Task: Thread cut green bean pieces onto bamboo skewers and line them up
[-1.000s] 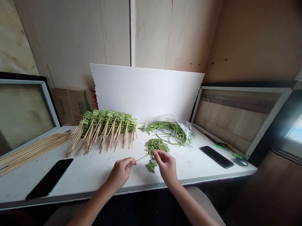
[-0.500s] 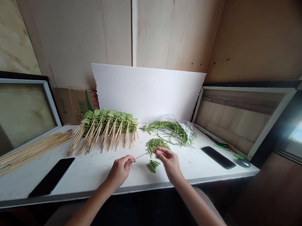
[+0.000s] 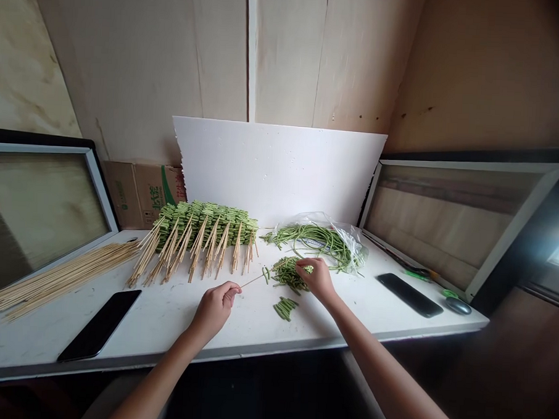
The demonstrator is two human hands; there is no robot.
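Note:
Pinched in my left hand [image 3: 218, 302] is a thin wooden skewer [image 3: 253, 282], pointing right, with short green bean pieces [image 3: 266, 274] at its far tip. My right hand [image 3: 317, 277] is over the right side of a pile of cut bean pieces [image 3: 288, 273], fingers closed together; what they hold, if anything, is hidden. A smaller group of cut pieces [image 3: 285, 308] lies in front of the pile. Behind it, long green beans [image 3: 306, 236] rest in a clear plastic bag [image 3: 354, 250]. Many skewers loaded with beans [image 3: 205, 222] are stacked at the back left.
Bare skewers [image 3: 63, 274] lie at the left beside a black phone [image 3: 101, 325]. On the right are another dark phone [image 3: 410, 294], a mouse [image 3: 458, 305] and a green tape roll [image 3: 450, 293]. A white board [image 3: 281, 172] stands behind; a cardboard box [image 3: 143, 194] is back left.
My right hand has left the skewer tip and moved to the right and up, over the bean pile. My left hand, with the skewer, has shifted slightly left. Bean pieces now show at the tip.

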